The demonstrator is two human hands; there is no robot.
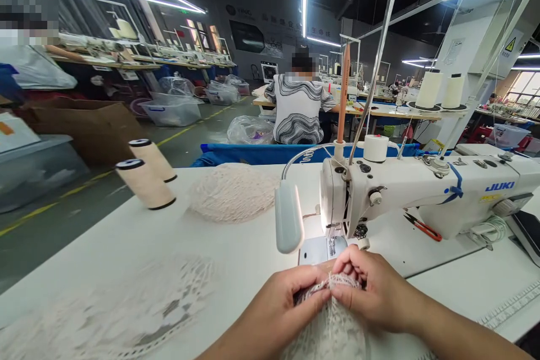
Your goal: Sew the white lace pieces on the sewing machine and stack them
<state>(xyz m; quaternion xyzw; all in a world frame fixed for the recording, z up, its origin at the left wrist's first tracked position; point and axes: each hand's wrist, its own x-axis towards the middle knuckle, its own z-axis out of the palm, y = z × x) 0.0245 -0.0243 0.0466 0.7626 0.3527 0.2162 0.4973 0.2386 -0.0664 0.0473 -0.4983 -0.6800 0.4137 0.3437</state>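
Both hands meet in front of the needle area of a white sewing machine [405, 180]. My left hand [291, 298] is closed, pinching the edge of a piece of cream lace fabric [333, 326] between thumb and fingers. Close against it, my right hand [375, 287] pinches the same lace edge, fingertips curled. From the hands the lace hangs down toward the lower edge of the view. Just beyond the fingertips lies the metal needle plate [314, 250]. A small lamp [289, 219] lights the spot from the left.
More lace lies on the white table [236, 270]: a heap [232, 191] at the back and a spread piece [169, 304] at left. Two thread cones [145, 183] stand near the left edge. Orange-handled thread snips [424, 226] rest on the machine bed. A co-worker [300, 101] sits ahead.
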